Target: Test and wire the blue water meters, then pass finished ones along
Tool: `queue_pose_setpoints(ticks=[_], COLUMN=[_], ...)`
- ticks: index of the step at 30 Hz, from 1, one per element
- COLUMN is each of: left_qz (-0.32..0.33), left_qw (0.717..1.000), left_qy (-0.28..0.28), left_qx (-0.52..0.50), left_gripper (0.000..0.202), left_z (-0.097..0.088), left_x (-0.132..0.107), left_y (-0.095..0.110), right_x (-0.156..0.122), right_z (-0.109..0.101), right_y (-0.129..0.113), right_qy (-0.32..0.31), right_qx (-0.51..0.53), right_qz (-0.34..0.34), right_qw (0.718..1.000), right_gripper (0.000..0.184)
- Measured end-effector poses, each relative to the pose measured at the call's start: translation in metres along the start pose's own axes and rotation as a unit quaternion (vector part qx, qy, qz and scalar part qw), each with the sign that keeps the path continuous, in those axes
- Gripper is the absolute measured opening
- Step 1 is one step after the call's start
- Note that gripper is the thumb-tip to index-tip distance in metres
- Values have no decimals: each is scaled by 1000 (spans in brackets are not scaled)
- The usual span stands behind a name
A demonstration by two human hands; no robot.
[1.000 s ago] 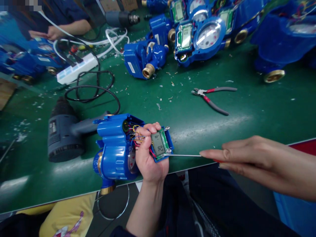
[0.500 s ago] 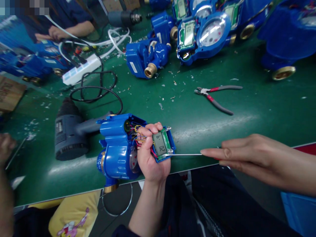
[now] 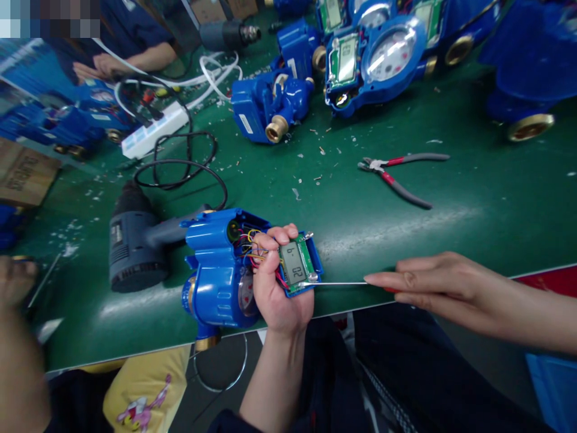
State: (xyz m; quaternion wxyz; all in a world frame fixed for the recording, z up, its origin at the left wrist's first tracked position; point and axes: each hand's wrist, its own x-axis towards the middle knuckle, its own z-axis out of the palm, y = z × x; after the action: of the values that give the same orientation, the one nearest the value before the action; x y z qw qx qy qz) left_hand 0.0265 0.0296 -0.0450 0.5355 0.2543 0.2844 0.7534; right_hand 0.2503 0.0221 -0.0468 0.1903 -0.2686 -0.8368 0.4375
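My left hand (image 3: 283, 294) is closed around a small blue case with a green circuit board and a grey LCD display (image 3: 293, 263). Thin coloured wires (image 3: 253, 246) run from it into the blue water meter (image 3: 216, 267), which lies on its side at the table's near edge. My right hand (image 3: 433, 282) grips a screwdriver (image 3: 338, 283); its handle is mostly hidden by the fingers, with a bit of red showing. The thin metal shaft points left, and its tip meets the lower right corner of the board, by a screw.
A grey heat gun (image 3: 137, 240) lies left of the meter, its black cord looped behind. Open cutting pliers (image 3: 396, 171) rest to the right. Several blue meters (image 3: 387, 66) stand at the back, near a white power strip (image 3: 155, 129). Other people's hands (image 3: 15, 282) are at the left.
The whole view has shifted slightly, so things sit a little further right. My hands, the display case and the screwdriver keep nearly the same arrangement.
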Motion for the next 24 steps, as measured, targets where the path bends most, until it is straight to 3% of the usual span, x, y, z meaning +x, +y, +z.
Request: queue_pose_setpoints(ticks=[3,10,24], left_qz=[-4,-10,-26], left_qw=[1000,1000,999], left_qy=[1,4,25], left_qx=[-7,-7,-11], left_gripper=[12,10,8], left_z=[0,-1,5], left_x=[0,-1,-2], left_y=[0,1,7], right_x=[0,-7,-10], right_z=[1,11,22], right_y=[0,-1,-1], right_qy=[16,70,113], right_qx=[-15,-196,-303], right_qz=[-10,-40,-52], right_qw=[1000,977,945], right_gripper=[38,43,48])
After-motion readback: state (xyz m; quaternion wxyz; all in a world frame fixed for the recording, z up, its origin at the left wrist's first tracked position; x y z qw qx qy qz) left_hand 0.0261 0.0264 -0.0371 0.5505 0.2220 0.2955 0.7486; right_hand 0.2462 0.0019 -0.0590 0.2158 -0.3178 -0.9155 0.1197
